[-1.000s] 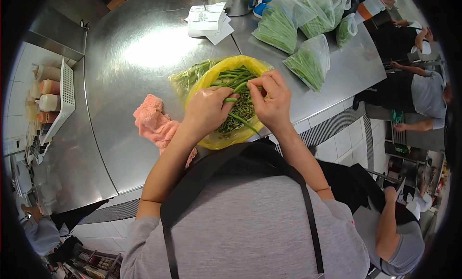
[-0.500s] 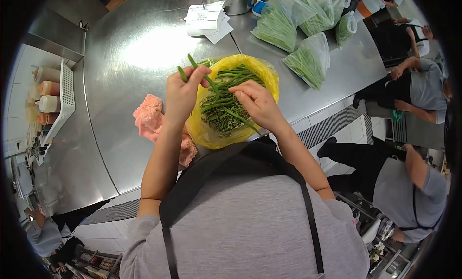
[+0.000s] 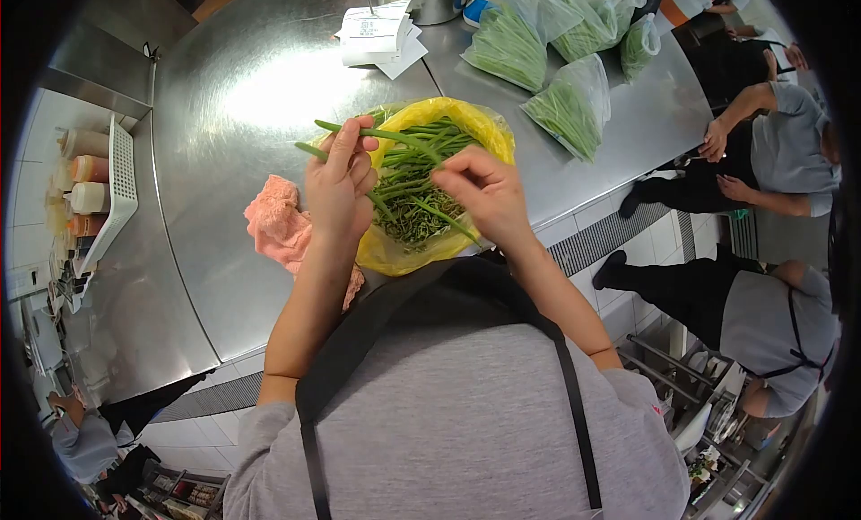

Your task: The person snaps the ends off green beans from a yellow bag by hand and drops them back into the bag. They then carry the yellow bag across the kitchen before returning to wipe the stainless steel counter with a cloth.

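Observation:
My left hand [image 3: 339, 179] is closed around green beans. One long green bean [image 3: 395, 136] runs from between its thumb and fingers across to the right, and a shorter bean end [image 3: 309, 149] sticks out on the left. At the far tip of the long bean, my right hand [image 3: 489, 197] pinches with thumb and forefinger. Both hands are over a yellow plastic bag [image 3: 502, 130] with its mouth rolled wide. Inside it lie whole green beans [image 3: 430, 143] and many small cut-off bits [image 3: 417, 224]. A pink cloth [image 3: 273, 217] lies left of the bag, partly behind my left forearm.
Clear bags of green beans [image 3: 569, 112] lie at the back right of the steel table [image 3: 233, 278]. Paper slips [image 3: 381, 35] and a metal pot [image 3: 426, 4] are at the back. A white basket of bottles [image 3: 126, 174] stands left. Several people work around the table.
My left hand has turned, so the long bean now lies nearly level instead of slanting down. My right hand has moved slightly and pinches the bean's tip. A co-worker at right has reached toward the table.

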The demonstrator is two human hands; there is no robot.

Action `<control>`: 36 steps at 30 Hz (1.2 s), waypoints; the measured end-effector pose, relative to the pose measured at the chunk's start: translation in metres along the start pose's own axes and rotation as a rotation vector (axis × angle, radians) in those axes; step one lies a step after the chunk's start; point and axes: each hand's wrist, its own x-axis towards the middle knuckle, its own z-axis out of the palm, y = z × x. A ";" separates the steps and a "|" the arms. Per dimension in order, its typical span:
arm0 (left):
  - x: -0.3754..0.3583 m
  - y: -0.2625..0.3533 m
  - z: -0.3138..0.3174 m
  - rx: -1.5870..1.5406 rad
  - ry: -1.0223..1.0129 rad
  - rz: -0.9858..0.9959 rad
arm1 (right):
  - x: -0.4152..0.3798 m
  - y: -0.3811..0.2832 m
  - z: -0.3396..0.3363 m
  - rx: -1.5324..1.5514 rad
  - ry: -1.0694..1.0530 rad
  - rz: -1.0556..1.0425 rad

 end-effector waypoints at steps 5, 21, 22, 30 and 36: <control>-0.012 0.000 0.001 -0.073 0.016 0.029 | 0.002 -0.013 -0.027 0.724 0.364 -0.143; -0.007 -0.042 -0.006 1.725 -0.900 0.427 | -0.036 0.001 -0.038 -0.631 0.179 0.017; -0.006 -0.037 -0.005 1.670 -0.837 0.482 | -0.038 -0.005 -0.040 -0.633 0.186 0.020; -0.007 -0.019 0.004 1.651 -0.668 0.601 | -0.043 -0.018 -0.040 -0.894 0.093 -0.148; -0.008 -0.019 0.004 1.638 -0.618 0.592 | -0.033 -0.016 -0.034 -1.020 -0.005 -0.150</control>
